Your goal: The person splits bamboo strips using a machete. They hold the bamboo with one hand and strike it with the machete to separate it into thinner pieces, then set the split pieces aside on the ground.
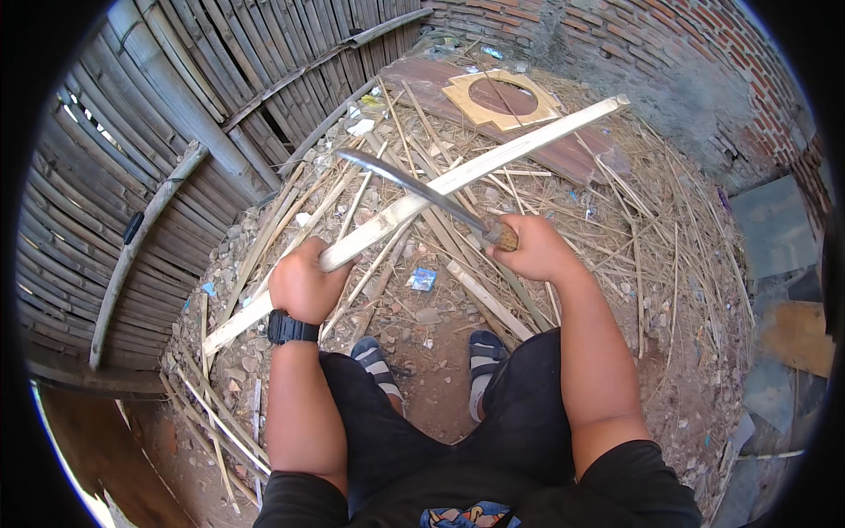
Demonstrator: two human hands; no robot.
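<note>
Bamboo slat [422,198] partly hidden inside left hand [304,283] — knife handle [502,235] inside right hand [535,251].

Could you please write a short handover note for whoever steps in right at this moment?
Left hand: gripping the long bamboo slat near its lower end, slat angled up and away.
Right hand: holding the curved knife by its wooden handle, blade lying across the slat's middle.
Done: bamboo strips litter the ground.
Left: this slat looks whole; the blade has not visibly split it.

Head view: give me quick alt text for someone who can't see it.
The left hand grips a long bamboo slat while the right hand lays a curved blade across it. Bamboo scraps litter the ground beside a bamboo fence.
</note>
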